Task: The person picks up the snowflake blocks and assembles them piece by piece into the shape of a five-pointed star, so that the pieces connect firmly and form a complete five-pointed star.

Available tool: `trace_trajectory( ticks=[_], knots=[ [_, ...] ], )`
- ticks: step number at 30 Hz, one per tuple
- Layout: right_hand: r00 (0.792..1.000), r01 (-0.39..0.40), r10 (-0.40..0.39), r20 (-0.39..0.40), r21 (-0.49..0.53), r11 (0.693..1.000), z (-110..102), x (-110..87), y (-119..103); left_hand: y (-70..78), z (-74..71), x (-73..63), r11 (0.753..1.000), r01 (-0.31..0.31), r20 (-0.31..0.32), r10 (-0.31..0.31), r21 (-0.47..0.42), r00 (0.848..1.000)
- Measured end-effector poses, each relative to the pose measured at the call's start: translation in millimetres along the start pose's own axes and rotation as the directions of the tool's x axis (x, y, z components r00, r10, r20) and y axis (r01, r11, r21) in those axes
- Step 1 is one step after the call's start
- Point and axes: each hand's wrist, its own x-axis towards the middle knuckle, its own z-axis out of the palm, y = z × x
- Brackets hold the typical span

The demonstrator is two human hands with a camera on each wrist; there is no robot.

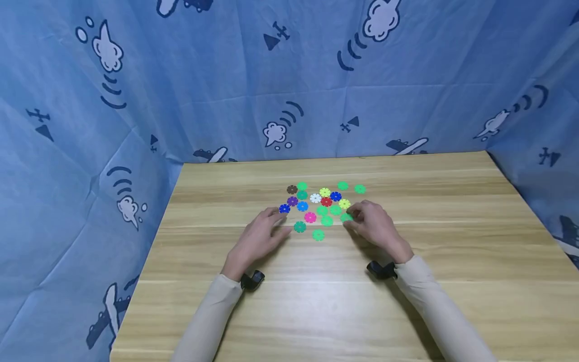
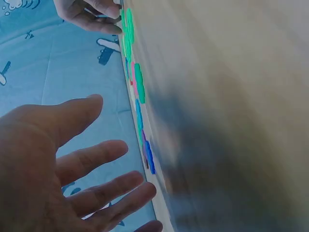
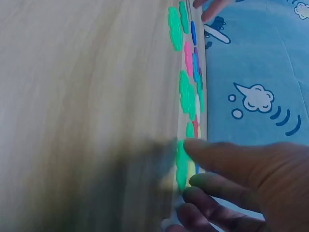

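Observation:
Several flat, notched plastic snowflake discs lie spread on a wooden table. My left hand [image 1: 259, 237] is at the left side of the group, fingers apart and nothing held. Its fingertips are close to a dark blue disc [image 1: 284, 208], and a teal disc [image 1: 300, 227] lies just right of its thumb. On the right side, my right hand [image 1: 374, 223] has loosely bent fingers around a green disc [image 1: 346, 217]. In the right wrist view, its thumb tip overlaps that green disc [image 3: 181, 164]. A yellow disc [image 1: 345, 203] lies just beyond the right fingertips.
Between the hands lie a pink disc [image 1: 310, 217], a red disc [image 1: 326, 201], a white disc [image 1: 315, 198] and more green ones. A brown disc [image 1: 292, 189] is at the back left. Blue patterned cloth [image 1: 298, 75] hangs behind the wooden table [image 1: 307, 311].

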Motion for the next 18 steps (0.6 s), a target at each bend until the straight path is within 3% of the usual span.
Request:
trace_trajectory(
  ticks=[10, 18],
  knots=[
    [0.999, -0.022, 0.022, -0.036, 0.021, 1.0, 6, 2.0, 2, 7.9, 5.6, 22.5, 0.998, -0.068, 0.046, 0.069, -0.016, 0.997],
    [0.998, -0.053, 0.055, -0.038, 0.056, 0.997, 8, 3.3, 7, 12.4, 11.1, 27.7, 0.996, -0.081, 0.05, 0.082, -0.034, 0.995]
  ],
)
